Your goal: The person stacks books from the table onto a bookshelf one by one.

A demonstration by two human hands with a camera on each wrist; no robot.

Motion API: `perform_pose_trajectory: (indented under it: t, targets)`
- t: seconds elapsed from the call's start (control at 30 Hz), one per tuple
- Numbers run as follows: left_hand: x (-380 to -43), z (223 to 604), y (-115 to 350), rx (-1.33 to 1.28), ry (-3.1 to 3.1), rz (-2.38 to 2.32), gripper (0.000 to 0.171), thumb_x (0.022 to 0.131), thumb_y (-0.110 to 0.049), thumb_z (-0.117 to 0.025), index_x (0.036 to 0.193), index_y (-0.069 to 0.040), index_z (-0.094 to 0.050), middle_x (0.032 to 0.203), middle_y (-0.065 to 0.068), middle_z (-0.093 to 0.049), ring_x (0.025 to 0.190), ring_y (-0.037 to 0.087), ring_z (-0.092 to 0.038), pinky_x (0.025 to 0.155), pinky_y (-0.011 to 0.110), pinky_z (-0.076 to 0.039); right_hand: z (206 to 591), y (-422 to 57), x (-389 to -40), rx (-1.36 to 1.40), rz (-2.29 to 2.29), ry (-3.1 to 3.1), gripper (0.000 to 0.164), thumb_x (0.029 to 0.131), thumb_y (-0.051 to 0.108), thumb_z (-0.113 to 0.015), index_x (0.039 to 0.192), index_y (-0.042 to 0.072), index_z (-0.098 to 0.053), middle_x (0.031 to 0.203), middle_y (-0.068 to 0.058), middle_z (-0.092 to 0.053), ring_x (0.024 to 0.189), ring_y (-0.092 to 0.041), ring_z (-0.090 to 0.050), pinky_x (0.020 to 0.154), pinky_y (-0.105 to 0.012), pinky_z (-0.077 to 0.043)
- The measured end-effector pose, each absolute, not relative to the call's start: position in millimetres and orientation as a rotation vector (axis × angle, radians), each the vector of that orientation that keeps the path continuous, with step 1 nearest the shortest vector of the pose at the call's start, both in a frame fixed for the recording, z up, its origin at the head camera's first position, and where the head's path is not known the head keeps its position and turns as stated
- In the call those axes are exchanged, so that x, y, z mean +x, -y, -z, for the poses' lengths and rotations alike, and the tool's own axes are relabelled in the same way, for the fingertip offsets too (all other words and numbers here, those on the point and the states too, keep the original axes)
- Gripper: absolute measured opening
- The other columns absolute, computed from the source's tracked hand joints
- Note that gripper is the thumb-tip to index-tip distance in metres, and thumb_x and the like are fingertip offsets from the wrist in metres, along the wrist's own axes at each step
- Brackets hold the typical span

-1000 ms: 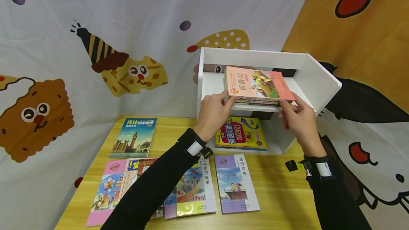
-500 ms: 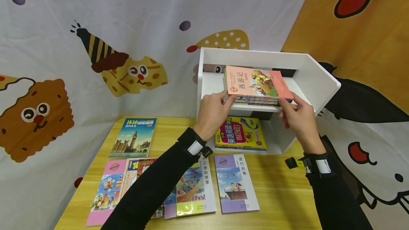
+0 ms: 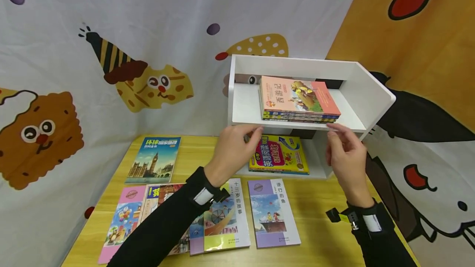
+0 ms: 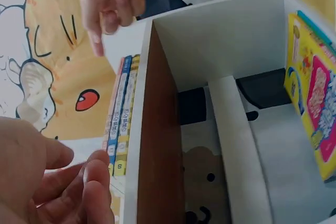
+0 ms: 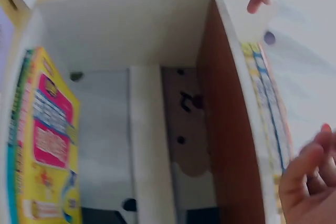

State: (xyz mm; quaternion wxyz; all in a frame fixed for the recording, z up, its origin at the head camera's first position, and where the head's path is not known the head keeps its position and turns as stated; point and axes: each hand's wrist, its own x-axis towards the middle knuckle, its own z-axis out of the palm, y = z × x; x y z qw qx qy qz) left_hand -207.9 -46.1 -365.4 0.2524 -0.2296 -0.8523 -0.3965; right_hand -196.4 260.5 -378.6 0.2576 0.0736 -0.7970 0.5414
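Observation:
A small stack of books (image 3: 300, 98), with a salmon-pink cover on top, lies flat on the upper shelf of a white bookshelf (image 3: 371, 94). My left hand (image 3: 235, 147) hovers just in front of the shelf's left front edge, fingers loosely bent and holding nothing. To the right, my right hand (image 3: 346, 155) is off the stack's front right corner, its fingers relaxed around nothing. The left wrist view shows the stack's spines (image 4: 121, 114) beside the left fingers. Below, a yellow book (image 3: 280, 154) lies on another book in the lower compartment.
On the wooden table (image 3: 319, 226) lie a lilac-and-white book (image 3: 273, 213), a book with a Ferris wheel cover (image 3: 226, 221), a pink book (image 3: 124, 221) and a clock-tower book (image 3: 154, 160). A printed curtain (image 3: 167, 11) hangs behind the shelf.
Both hands have let go of the stack and drawn back toward the front, the left also dropping lower. The books stay on the upper shelf, their spines now uncovered.

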Motion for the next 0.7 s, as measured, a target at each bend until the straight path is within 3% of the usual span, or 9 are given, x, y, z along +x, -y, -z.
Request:
perform_pose_trajectory:
  t: [0.17,0.4,0.57,0.7]
  targets:
    - [-195.0,391.2,63.2,-0.612,2.374,1.093,0.028,0.114,-0.031,-0.064,0.109,-0.015,-0.086,0.072,-0.008,-0.070,0.050,0.005,-0.047,0.050,0.023,-0.035,415.5,-247.7,-185.9,0.417,-1.457,2.376,0.025,0.118,0.022,-0.056,0.129,0.011,-0.076,0.079,-0.005,-0.062,0.057,-0.021,-0.058,0.051,-0.031,-0.052]
    - [-196.6,443.6,96.4,-0.446,2.413,1.164,0.026,0.112,-0.030,-0.067,0.097,-0.018,-0.085,0.067,-0.009,-0.064,0.049,0.009,-0.046,0.051,0.024,-0.035,472.4,-232.5,-181.3,0.513,-1.387,2.818,0.027,0.115,0.030,-0.063,0.134,0.016,-0.076,0.105,-0.009,-0.077,0.079,-0.017,-0.072,0.064,-0.030,-0.062]
    - [-217.3,480.3,137.5,-0.267,2.473,1.247,0.028,0.114,-0.034,-0.063,0.107,-0.019,-0.086,0.072,-0.004,-0.072,0.050,0.012,-0.052,0.049,0.026,-0.036,504.4,-229.3,-175.5,0.470,-1.411,2.929,0.027,0.113,0.027,-0.065,0.134,0.014,-0.077,0.110,-0.012,-0.079,0.084,-0.027,-0.075,0.066,-0.029,-0.061]
    - [-237.6,498.3,181.9,-0.082,2.590,1.174,0.034,0.114,-0.037,-0.061,0.127,-0.013,-0.081,0.097,0.010,-0.082,0.059,0.019,-0.063,0.051,0.031,-0.042,519.3,-229.2,-172.1,0.462,-1.476,2.939,0.029,0.114,0.024,-0.064,0.134,0.007,-0.076,0.106,-0.017,-0.077,0.080,-0.028,-0.073,0.063,-0.029,-0.061]
